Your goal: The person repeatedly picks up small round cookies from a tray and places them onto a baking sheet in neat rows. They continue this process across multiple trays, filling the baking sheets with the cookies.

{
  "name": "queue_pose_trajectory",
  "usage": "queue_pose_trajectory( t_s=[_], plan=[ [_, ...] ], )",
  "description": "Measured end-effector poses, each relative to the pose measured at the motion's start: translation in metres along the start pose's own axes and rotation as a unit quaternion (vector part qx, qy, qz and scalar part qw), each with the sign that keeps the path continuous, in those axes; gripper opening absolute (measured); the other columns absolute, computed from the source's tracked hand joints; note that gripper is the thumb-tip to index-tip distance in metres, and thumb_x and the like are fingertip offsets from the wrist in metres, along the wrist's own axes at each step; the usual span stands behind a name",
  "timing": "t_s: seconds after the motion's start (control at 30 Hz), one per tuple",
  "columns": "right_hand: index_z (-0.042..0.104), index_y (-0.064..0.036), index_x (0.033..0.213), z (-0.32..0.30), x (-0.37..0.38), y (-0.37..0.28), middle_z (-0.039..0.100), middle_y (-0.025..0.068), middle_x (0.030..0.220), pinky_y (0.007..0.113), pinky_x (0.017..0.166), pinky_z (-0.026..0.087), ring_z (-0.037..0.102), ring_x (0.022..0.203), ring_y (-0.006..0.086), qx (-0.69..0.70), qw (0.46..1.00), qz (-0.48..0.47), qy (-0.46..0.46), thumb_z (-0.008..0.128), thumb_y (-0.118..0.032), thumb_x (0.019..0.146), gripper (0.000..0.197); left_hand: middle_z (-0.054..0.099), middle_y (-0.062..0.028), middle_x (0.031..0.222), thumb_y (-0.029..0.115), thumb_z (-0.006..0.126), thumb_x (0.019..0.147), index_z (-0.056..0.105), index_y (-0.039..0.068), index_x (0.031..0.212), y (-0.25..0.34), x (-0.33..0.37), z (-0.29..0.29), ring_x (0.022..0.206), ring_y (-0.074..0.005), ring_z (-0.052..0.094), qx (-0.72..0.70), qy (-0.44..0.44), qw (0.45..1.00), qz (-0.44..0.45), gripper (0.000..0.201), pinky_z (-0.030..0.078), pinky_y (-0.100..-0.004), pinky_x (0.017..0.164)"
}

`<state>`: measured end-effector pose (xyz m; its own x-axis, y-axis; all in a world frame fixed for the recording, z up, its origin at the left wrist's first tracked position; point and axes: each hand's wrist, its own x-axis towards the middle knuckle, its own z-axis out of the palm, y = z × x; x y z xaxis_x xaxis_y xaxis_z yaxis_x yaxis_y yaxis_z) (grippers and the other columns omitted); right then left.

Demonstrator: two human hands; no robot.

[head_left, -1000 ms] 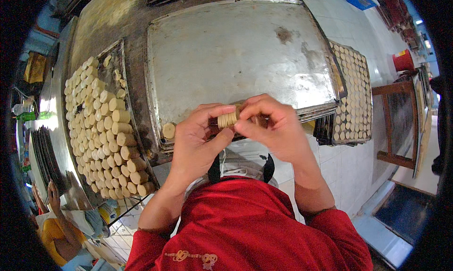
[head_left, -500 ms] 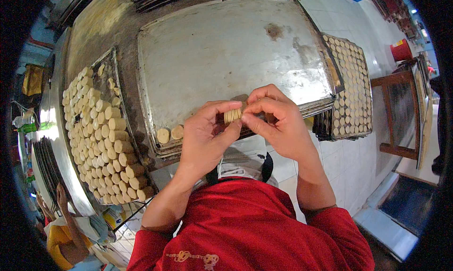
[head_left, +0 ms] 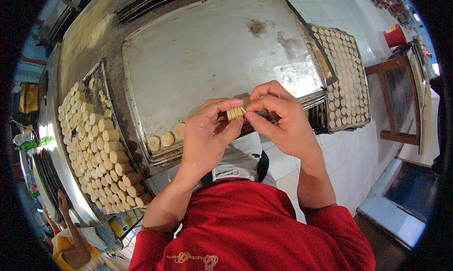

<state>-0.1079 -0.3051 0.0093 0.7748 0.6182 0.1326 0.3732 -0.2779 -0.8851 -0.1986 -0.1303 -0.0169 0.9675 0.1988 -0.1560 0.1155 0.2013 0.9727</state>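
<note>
Both my hands meet over the near edge of a large bare metal baking tray (head_left: 222,49). My left hand (head_left: 207,136) and my right hand (head_left: 281,120) pinch a small stack of thin pale dough discs (head_left: 235,113) between thumbs and fingertips. Three round dough pieces (head_left: 166,139) lie in a row on the tray's near left corner, just left of my left hand.
A tray (head_left: 96,77) at the left holds several rows of cut dough cylinders (head_left: 101,148). A rack tray of small round biscuits (head_left: 347,77) stands at the right. A wooden frame (head_left: 398,106) and red bucket (head_left: 395,35) are further right. Another person (head_left: 71,233) crouches at lower left.
A third dough piece now lies on the tray's near left corner. My hands stay together on the disc stack and have shifted slightly right along the tray edge.
</note>
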Motion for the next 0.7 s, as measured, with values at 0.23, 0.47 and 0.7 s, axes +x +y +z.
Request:
queue_pose_trajectory(
  t_s=[0.23, 0.47, 0.7],
  plan=[
    [0.069, -0.0009, 0.087, -0.021, -0.003, 0.027, 0.063, 0.0151, 0.101, 0.039, 0.081, 0.052, 0.065, 0.094, 0.0325, -0.146, 0.984, 0.033, 0.095, 0.079, -0.009, 0.08, 0.015, 0.062, -0.0062, 0.121, -0.008, 0.066, 0.094, 0.067, -0.002, 0.125, 0.002, 0.009, 0.015, 0.111, -0.0149, 0.063, 0.033, -0.006, 0.999, 0.018, 0.032, 0.051, -0.0281, 0.098],
    [0.068, -0.0001, 0.088, -0.023, -0.005, 0.01, 0.063, 0.0145, 0.101, 0.038, 0.08, 0.052, 0.065, 0.092, 0.0317, -0.009, 0.999, 0.005, 0.036, 0.076, -0.006, 0.082, 0.011, 0.062, -0.0066, 0.122, -0.008, 0.066, 0.094, 0.067, -0.003, 0.126, 0.0, 0.017, 0.03, 0.111, -0.015, 0.063, -0.022, -0.032, 0.999, 0.006, 0.033, 0.051, -0.0285, 0.098],
    [0.067, 0.0007, 0.088, -0.044, -0.006, 0.04, 0.061, 0.0162, 0.1, 0.041, 0.081, 0.053, 0.064, 0.094, 0.0347, -0.162, 0.979, 0.023, 0.126, 0.076, -0.004, 0.081, 0.012, 0.067, -0.0084, 0.118, -0.007, 0.067, 0.094, 0.065, -0.004, 0.128, -0.002, 0.026, 0.04, 0.108, -0.0148, 0.065, -0.013, -0.03, 0.999, 0.001, 0.034, 0.054, -0.0277, 0.095]
  ],
)
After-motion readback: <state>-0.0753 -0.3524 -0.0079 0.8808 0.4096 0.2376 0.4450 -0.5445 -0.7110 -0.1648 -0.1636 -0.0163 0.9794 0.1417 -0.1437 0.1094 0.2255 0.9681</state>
